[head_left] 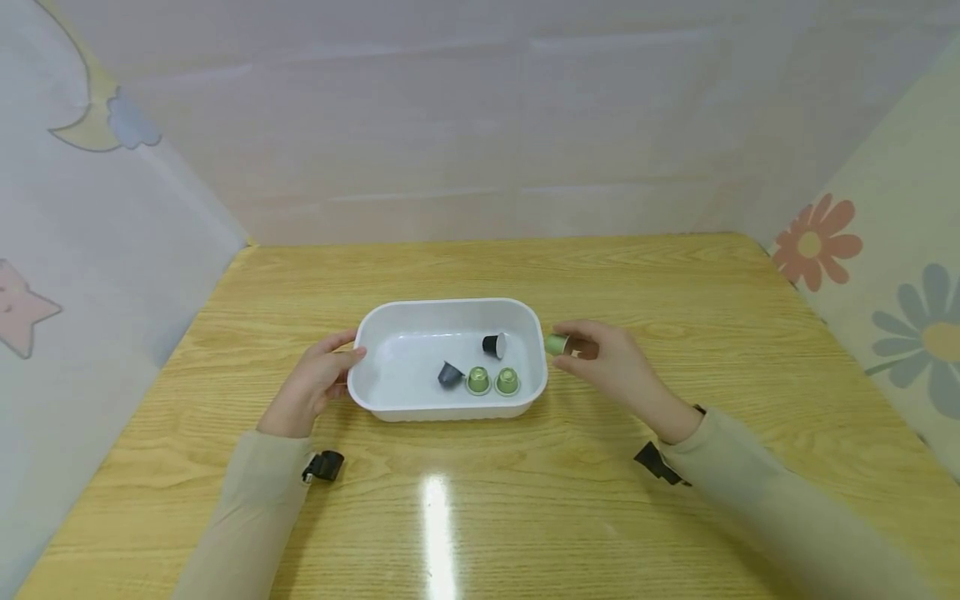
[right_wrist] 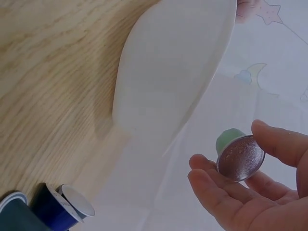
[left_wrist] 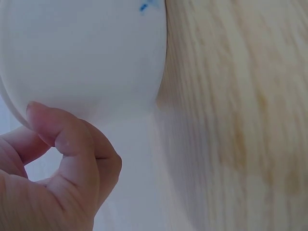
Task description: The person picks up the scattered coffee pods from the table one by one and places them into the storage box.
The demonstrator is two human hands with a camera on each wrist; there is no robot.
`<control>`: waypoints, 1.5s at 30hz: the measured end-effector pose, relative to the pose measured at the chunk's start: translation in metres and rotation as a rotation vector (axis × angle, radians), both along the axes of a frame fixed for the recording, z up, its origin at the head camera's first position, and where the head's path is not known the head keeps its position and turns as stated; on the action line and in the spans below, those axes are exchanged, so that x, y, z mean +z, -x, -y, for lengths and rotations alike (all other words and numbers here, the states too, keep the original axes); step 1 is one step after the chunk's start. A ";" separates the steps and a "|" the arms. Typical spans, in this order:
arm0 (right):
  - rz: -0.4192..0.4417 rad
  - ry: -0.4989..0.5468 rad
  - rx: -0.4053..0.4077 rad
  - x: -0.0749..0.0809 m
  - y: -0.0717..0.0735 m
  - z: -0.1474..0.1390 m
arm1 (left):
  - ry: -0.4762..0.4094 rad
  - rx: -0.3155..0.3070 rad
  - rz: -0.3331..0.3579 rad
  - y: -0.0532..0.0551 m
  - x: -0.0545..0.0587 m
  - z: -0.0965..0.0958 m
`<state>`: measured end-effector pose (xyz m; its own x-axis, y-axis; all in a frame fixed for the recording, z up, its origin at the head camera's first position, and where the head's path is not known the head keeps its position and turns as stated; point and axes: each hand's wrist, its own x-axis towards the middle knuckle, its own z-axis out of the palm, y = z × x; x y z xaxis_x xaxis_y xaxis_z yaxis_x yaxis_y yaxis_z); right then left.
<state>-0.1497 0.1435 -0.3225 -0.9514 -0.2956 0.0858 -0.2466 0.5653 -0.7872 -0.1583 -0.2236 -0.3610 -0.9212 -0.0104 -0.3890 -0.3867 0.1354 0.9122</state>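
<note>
My left hand [head_left: 309,385] grips the left end of a white plastic tub [head_left: 420,412]. In the left wrist view the thumb and fingers [left_wrist: 72,139] meet at the tub's rim. A green coffee capsule [head_left: 556,344] is pinched by my right hand [head_left: 609,360], just outside the tub's right end. From the right wrist its foil lid [right_wrist: 241,159] shows between thumb and fingers. Inside the tub, two green capsules [head_left: 477,380] stand lid down at the front right. A dark grey capsule [head_left: 450,375] tilts beside them, and a black capsule [head_left: 492,345] lies on its side behind.
In the right wrist view, a blue capsule [right_wrist: 54,208] and a dark teal one [right_wrist: 19,215] appear at the lower left, with a pale lid beside them. The wooden table [head_left: 600,500] meets printed cloth walls [head_left: 487,150] at the back and sides.
</note>
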 end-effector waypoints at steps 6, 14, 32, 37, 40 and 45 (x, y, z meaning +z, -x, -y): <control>0.010 0.054 0.010 -0.003 0.000 0.005 | -0.020 0.022 0.017 0.000 0.001 -0.001; 0.016 0.077 0.023 -0.008 0.005 0.014 | -0.016 0.011 0.015 0.000 0.001 0.000; 0.039 0.160 0.073 -0.020 0.022 0.042 | -0.015 0.026 0.023 0.001 0.001 -0.001; 0.095 0.194 0.063 -0.020 0.027 0.047 | -0.019 0.033 0.022 0.002 0.001 -0.002; 0.112 0.210 0.087 -0.022 0.030 0.051 | -0.023 0.036 0.024 0.002 0.001 -0.002; 0.123 0.194 0.119 -0.025 0.035 0.058 | -0.030 0.037 0.027 0.001 0.002 -0.002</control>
